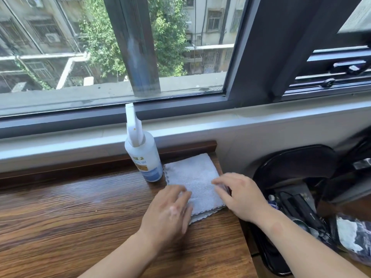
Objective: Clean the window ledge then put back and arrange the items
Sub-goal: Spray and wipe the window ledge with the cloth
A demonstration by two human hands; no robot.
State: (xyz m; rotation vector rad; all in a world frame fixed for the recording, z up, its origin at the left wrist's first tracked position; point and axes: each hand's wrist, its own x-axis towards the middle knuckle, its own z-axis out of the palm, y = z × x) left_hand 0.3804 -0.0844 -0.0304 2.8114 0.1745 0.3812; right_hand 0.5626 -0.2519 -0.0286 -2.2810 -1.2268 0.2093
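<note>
A folded light-grey cloth [195,177] lies flat on the wooden table [70,213] near its back right corner. My left hand [170,211] rests palm down on the cloth's near left corner, fingers spread. My right hand [241,195] lies over the cloth's right edge, its fingers slightly curled and blurred. A white and blue spray bottle [143,155] stands upright just left of the cloth, touching neither hand. The pale window ledge [200,119] runs behind the table, bare in the stretch I see.
A dark window frame [251,57] and glass rise behind the ledge. A black folding chair [297,161] stands right of the table with dark items and a patterned bag [353,237] on it. A raised wooden lip [100,157] edges the table's back.
</note>
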